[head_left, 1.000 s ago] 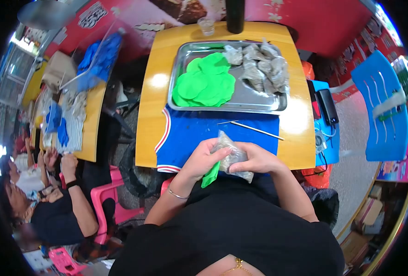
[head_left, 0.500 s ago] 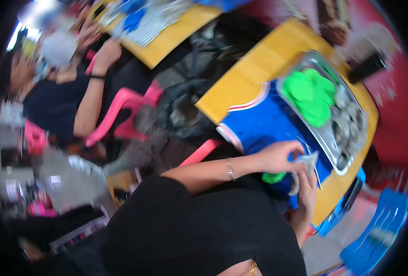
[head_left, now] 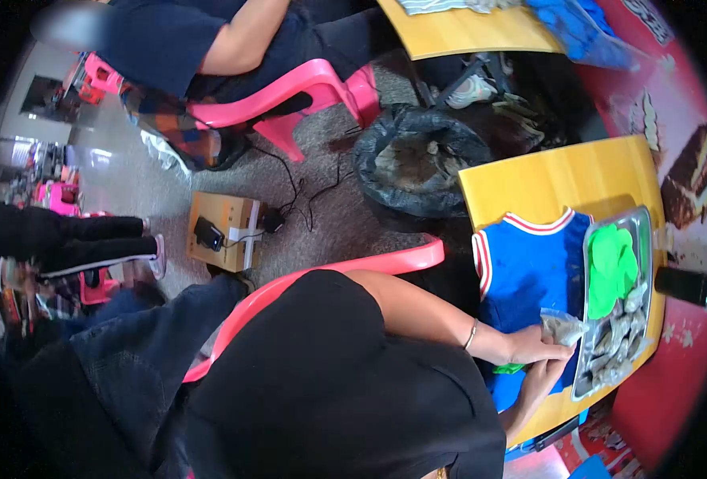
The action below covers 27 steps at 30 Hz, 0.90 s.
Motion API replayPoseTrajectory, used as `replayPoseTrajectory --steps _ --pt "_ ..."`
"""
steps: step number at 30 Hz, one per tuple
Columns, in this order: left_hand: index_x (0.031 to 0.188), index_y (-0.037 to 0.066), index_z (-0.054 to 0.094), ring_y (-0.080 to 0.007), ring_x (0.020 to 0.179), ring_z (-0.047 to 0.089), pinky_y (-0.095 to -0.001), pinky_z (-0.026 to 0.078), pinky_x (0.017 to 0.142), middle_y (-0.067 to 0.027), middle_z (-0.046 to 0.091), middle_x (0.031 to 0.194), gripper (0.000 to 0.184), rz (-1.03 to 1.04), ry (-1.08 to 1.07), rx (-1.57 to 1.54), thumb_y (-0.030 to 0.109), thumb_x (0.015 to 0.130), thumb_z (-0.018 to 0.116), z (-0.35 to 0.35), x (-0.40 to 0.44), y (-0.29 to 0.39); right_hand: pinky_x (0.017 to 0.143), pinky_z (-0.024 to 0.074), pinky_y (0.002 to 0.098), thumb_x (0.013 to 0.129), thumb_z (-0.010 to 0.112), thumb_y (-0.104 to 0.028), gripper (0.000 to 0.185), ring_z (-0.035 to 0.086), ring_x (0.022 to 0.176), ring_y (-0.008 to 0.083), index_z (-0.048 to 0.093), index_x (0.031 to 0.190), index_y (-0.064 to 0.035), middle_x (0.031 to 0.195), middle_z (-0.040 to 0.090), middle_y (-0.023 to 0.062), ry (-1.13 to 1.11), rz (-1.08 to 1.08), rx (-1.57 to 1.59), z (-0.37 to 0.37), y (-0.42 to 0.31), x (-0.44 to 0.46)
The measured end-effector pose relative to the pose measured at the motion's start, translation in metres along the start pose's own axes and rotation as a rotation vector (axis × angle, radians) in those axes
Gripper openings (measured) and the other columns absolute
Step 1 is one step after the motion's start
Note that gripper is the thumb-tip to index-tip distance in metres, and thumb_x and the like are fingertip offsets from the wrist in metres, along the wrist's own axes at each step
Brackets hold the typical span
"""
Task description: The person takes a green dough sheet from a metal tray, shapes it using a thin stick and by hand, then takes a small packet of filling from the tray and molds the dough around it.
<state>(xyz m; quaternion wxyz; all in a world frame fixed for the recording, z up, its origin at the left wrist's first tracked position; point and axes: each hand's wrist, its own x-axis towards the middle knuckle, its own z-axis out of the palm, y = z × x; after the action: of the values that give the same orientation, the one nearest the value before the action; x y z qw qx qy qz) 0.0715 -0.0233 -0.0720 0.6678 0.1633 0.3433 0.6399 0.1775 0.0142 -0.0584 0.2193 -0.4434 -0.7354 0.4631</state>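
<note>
A small clear plastic bag (head_left: 559, 326) with greyish contents stands up from between my fingers. My left hand (head_left: 527, 345), with a bracelet at the wrist, is closed on the bag from one side. My right hand (head_left: 551, 370) meets it from the other side, its fingers pinched at the bag's lower part. Beneath both hands a blue jersey (head_left: 529, 263) with red and white trim lies spread on the yellow table (head_left: 561, 172). Part of a green piece (head_left: 509, 368) shows under my left wrist. Beyond the jersey, a metal tray (head_left: 578, 382) carries green pieces (head_left: 611, 267) and several filled bags (head_left: 618, 343).
A dark phone-like object (head_left: 683, 286) is beside the tray near the wall. A bin lined with a black bag (head_left: 421, 160) stands by the table. Another person (head_left: 170, 40) sits on a pink chair (head_left: 321, 80). A cardboard box (head_left: 224, 209) and cables lie on the floor.
My view has swung, showing more floor and putting the table lower and farther right. Both hands have stayed together at the small bag, which now shows more clearly above the fingers.
</note>
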Motion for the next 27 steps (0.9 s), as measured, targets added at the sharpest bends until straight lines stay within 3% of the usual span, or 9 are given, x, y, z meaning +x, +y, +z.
replayPoseTrajectory --steps 2,7,9,11,13,15,19,22,27 --pt "0.116 0.007 0.054 -0.0104 0.098 0.050 -0.0302 0.041 0.086 -0.0001 0.057 0.107 0.037 0.071 0.004 -0.088 0.027 0.086 0.060 -0.001 0.007 -0.002 0.102 0.0303 0.0328 0.093 0.044 -0.004 0.051 0.037 0.123 0.0234 0.024 0.139 0.0013 0.135 0.036 0.0179 -0.053 -0.007 -0.106 0.000 -0.017 0.003" --pt "0.118 0.009 0.052 -0.0093 0.096 0.050 -0.0289 0.041 0.086 0.0011 0.057 0.105 0.031 0.238 0.046 -0.242 0.023 0.091 0.054 0.000 0.016 0.005 0.105 0.0264 0.0347 0.091 0.043 -0.003 0.054 0.032 0.128 0.0241 0.022 0.141 -0.0011 0.140 0.030 0.0156 -0.083 -0.201 -0.179 0.003 -0.044 0.014" --pt "0.113 0.010 0.054 -0.0095 0.090 0.051 -0.0287 0.043 0.079 0.0016 0.057 0.098 0.026 0.150 0.026 -0.220 0.027 0.093 0.051 -0.009 0.015 0.020 0.103 0.0299 0.0368 0.089 0.046 -0.005 0.058 0.033 0.128 0.0260 0.021 0.141 -0.0015 0.141 0.029 0.0174 -0.149 -0.118 0.051 0.009 -0.056 0.015" --pt "0.112 0.011 0.053 -0.0097 0.087 0.051 -0.0289 0.045 0.075 0.0018 0.056 0.095 0.026 0.072 0.083 -0.212 0.028 0.094 0.049 -0.016 0.008 0.041 0.099 0.0335 0.0361 0.089 0.047 -0.007 0.059 0.037 0.124 0.0261 0.021 0.142 -0.0025 0.140 0.030 0.0188 -0.165 -0.070 0.031 0.009 -0.066 0.017" --pt "0.114 0.011 0.052 -0.0101 0.085 0.052 -0.0292 0.045 0.072 0.0003 0.057 0.095 0.028 0.210 0.090 -0.274 0.030 0.094 0.049 -0.021 0.020 0.028 0.092 0.0396 0.0335 0.090 0.047 -0.011 0.058 0.046 0.114 0.0251 0.023 0.141 -0.0030 0.135 0.037 0.0205 -0.155 -0.045 -0.081 0.006 -0.067 0.019" --pt "0.116 0.011 0.051 -0.0102 0.084 0.052 -0.0289 0.045 0.073 0.0001 0.057 0.094 0.029 0.266 0.165 -0.290 0.030 0.094 0.049 -0.018 0.015 0.039 0.061 0.0364 0.0204 0.093 0.046 -0.012 0.047 0.047 0.073 0.0067 0.034 0.137 -0.0050 0.123 0.050 0.0101 -0.105 -0.091 -0.082 0.009 -0.066 0.022" --pt "0.125 0.012 0.047 -0.0070 0.071 0.050 -0.0262 0.045 0.063 0.0027 0.056 0.087 0.034 0.142 0.149 -0.352 0.027 0.094 0.047 -0.021 -0.003 0.062 0.055 0.0296 0.0177 0.095 0.046 -0.016 0.039 0.039 0.065 0.0032 0.041 0.132 -0.0059 0.102 0.057 0.0041 -0.093 -0.101 -0.067 -0.002 -0.051 0.033" --pt "0.124 0.011 0.047 -0.0069 0.067 0.049 -0.0265 0.044 0.060 0.0013 0.056 0.082 0.034 0.300 0.254 -0.359 0.028 0.094 0.047 -0.018 0.016 0.043 0.055 0.0285 0.0173 0.095 0.046 -0.019 0.038 0.040 0.066 0.0030 0.042 0.131 -0.0070 0.093 0.057 0.0013 -0.003 -0.105 -0.225 -0.004 -0.047 0.036" --pt "0.111 0.010 0.055 -0.0087 0.067 0.052 -0.0271 0.044 0.057 -0.0007 0.060 0.082 0.029 0.208 0.294 -0.125 0.026 0.087 0.055 -0.022 0.046 0.007 0.062 0.0342 0.0202 0.094 0.047 -0.031 0.045 0.045 0.075 0.0067 0.040 0.133 -0.0082 0.098 0.056 0.0037 0.130 -0.264 -0.249 -0.009 -0.050 0.041"
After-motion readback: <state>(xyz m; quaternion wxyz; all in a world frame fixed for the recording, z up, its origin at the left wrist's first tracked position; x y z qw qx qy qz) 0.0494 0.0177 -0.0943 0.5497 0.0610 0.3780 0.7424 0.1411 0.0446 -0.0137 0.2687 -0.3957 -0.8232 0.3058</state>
